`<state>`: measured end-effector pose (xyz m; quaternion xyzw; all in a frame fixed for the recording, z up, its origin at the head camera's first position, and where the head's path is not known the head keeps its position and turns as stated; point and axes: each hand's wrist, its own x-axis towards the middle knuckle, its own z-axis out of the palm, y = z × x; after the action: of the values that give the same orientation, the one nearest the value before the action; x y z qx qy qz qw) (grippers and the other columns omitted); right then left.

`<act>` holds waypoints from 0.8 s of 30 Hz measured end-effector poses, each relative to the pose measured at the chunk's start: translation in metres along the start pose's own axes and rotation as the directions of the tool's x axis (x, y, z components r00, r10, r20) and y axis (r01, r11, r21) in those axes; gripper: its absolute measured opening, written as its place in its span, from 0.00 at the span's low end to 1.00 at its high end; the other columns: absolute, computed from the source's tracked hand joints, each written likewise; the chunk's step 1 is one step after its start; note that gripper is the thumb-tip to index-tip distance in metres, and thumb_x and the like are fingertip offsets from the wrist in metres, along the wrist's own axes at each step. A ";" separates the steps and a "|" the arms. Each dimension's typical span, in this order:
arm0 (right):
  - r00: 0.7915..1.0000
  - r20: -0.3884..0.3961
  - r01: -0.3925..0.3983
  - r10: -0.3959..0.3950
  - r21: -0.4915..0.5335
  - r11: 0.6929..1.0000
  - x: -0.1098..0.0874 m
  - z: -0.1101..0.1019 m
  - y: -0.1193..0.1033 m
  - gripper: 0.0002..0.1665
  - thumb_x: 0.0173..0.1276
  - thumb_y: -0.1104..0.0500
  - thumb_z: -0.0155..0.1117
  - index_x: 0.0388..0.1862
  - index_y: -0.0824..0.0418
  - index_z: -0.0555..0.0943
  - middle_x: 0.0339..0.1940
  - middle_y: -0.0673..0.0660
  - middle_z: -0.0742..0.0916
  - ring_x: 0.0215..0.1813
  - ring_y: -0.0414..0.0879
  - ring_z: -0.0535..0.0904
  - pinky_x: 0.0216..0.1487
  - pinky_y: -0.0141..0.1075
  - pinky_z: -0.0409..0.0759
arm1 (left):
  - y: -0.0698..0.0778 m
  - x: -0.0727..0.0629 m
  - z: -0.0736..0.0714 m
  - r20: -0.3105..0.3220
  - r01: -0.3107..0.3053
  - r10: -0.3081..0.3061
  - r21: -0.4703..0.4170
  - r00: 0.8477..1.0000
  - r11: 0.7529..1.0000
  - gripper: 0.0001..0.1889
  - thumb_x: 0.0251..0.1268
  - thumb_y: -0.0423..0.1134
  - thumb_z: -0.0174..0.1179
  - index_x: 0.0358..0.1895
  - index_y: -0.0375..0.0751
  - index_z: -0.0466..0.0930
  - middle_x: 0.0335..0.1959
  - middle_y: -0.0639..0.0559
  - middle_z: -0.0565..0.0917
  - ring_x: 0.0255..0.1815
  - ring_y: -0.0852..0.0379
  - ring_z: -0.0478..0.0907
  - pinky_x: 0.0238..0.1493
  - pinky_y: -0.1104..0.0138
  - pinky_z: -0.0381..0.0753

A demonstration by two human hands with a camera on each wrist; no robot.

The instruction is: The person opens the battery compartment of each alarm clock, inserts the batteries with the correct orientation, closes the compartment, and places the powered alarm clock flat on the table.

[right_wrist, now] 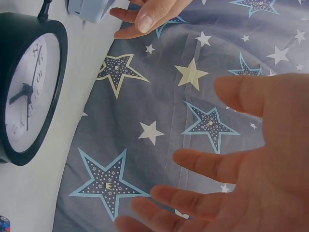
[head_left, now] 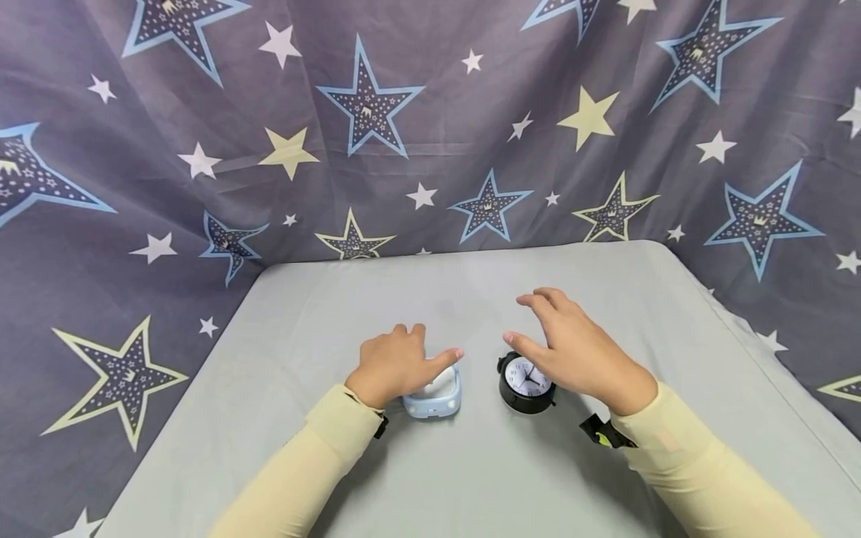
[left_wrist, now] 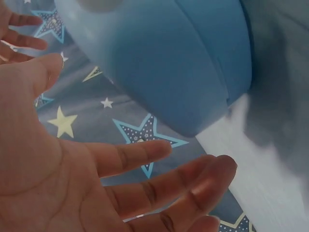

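Observation:
A light-blue rounded case (head_left: 433, 407) with a whitish top sits on the grey-covered table, and it fills the upper part of the left wrist view (left_wrist: 164, 63). Over it hovers my left hand (head_left: 393, 366), its thumb stretched across the top and its fingers loosely extended, covering part of the case. To the right stands a black round alarm clock (head_left: 527, 382) with a white dial, tilted face up toward the head camera. My right hand (head_left: 584, 355) is held above and beside the clock, fingers spread and slightly bent, overlapping the dial's edge. Neither hand holds anything.
The table (head_left: 296, 321) has a light-grey cloth cover. A dark curtain (head_left: 430, 134) printed with stars hangs behind it and along both sides. Dark straps (head_left: 608, 432) circle the wrists at the cream sleeves (head_left: 706, 478).

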<state>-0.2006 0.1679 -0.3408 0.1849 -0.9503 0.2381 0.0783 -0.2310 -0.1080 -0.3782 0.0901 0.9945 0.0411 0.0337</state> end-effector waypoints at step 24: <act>0.996 -0.081 -0.025 0.032 0.088 0.996 -0.014 0.013 0.009 0.36 0.76 0.37 0.59 0.70 0.59 0.75 0.71 0.62 0.77 0.72 0.60 0.74 0.70 0.59 0.71 | 0.020 0.005 0.007 0.055 0.007 -0.014 0.127 0.998 0.992 0.53 0.57 0.89 0.34 0.55 0.44 0.84 0.44 0.48 0.87 0.43 0.46 0.86 0.39 0.49 0.79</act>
<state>-0.1923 0.1735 -0.3589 0.1647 -0.9375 0.2877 0.1057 -0.2318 -0.0868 -0.3839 0.0880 0.9943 -0.0246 0.0558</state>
